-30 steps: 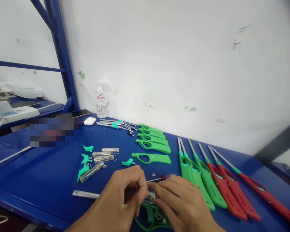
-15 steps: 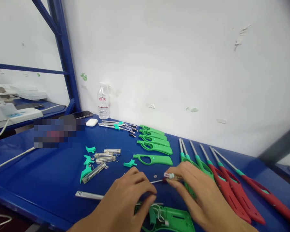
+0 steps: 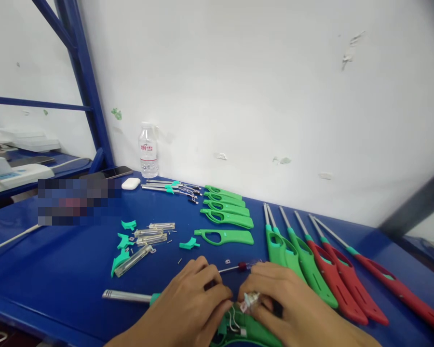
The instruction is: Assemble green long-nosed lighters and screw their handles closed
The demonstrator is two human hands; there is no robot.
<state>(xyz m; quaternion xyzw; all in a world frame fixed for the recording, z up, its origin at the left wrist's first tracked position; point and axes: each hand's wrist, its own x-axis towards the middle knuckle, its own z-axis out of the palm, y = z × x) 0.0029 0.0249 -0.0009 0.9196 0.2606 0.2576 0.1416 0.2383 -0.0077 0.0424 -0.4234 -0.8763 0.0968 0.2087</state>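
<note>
Currently, right hand (image 3: 287,296): fingers pinching the clear fuel tank (image 3: 252,300), over the green shell half (image 3: 255,330)
Left hand (image 3: 197,299): fingers curled, grip hidden
Fuel tank: probably light, stiff, slick; hold sides

The left hand (image 3: 191,299) is showing bare, its rounded knuckles standing out and its slim fingers (image 3: 212,275) tapering toward the tips. The left forearm (image 3: 139,333) is also showing bare, widening smoothly behind the wrist. The right hand (image 3: 287,291) is likewise appearing bare, of similar slim build, its smooth back broadening toward an uncovered right forearm (image 3: 342,330). Fine nail detail is blurring out.
</note>
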